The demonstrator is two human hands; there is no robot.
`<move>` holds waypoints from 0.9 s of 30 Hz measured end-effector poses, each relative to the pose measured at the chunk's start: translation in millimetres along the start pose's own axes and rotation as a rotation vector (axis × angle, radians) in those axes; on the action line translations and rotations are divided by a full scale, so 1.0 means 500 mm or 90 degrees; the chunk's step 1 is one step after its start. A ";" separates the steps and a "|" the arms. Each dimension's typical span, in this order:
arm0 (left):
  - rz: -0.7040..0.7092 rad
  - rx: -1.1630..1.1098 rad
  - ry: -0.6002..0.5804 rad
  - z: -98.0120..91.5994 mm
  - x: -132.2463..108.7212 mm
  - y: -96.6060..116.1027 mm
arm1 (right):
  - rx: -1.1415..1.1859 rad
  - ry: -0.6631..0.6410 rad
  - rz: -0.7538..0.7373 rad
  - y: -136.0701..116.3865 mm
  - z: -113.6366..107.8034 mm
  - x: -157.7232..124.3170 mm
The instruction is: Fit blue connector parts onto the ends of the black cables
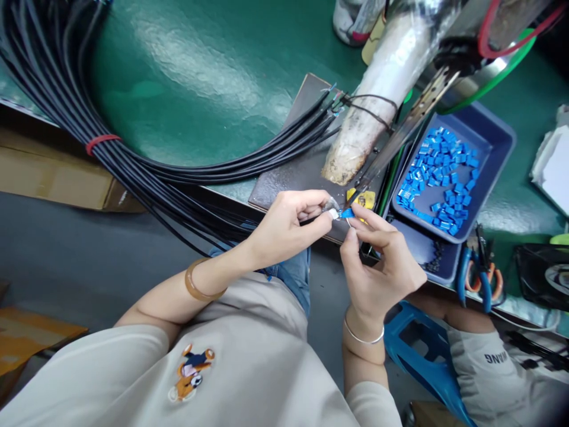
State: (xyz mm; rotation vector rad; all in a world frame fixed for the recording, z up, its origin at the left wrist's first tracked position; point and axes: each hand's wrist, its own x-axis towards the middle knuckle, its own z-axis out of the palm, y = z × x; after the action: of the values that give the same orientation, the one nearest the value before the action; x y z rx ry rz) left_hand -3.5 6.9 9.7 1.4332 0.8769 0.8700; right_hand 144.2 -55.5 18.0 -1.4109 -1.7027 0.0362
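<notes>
My left hand (302,222) is closed in a pinch on the stripped end of a black cable, most of it hidden by the fingers. Right at those fingertips is a small blue connector (347,213), gripped at its other end by the fingers of my right hand (377,255). A thin pale wire (349,223) shows by the right thumb; whether it is solder or a cable core I cannot tell. The soldering iron (371,172) slants down from above, its tip close to the connector. A yellow piece (365,198) lies just behind.
A blue-grey bin (493,160) of blue connectors (444,178) stands right. A bundle of black cables (146,166) curves in from the left across the bench edge. A wrapped white tube (377,107) hangs above a dark board (284,172). Pliers (478,273) and another person's arm (471,317) are at right.
</notes>
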 end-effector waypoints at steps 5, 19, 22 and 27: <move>0.008 -0.016 -0.007 -0.003 0.000 0.005 | 0.016 0.009 0.003 -0.006 -0.001 0.001; -0.076 -0.103 -0.071 -0.018 -0.007 0.006 | 0.015 -0.002 0.043 -0.002 -0.005 -0.008; -0.068 -0.106 -0.047 -0.018 -0.007 0.006 | -0.003 -0.012 0.030 0.000 -0.003 -0.008; -0.031 -0.037 0.021 -0.007 -0.009 -0.004 | -0.050 -0.005 -0.025 0.002 0.003 -0.006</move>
State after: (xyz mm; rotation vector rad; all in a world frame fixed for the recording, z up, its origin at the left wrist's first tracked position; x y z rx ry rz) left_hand -8.7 4.2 7.6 1.3452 0.9014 0.8771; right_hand 143.8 -57.1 14.8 -1.4357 -1.7553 -0.0470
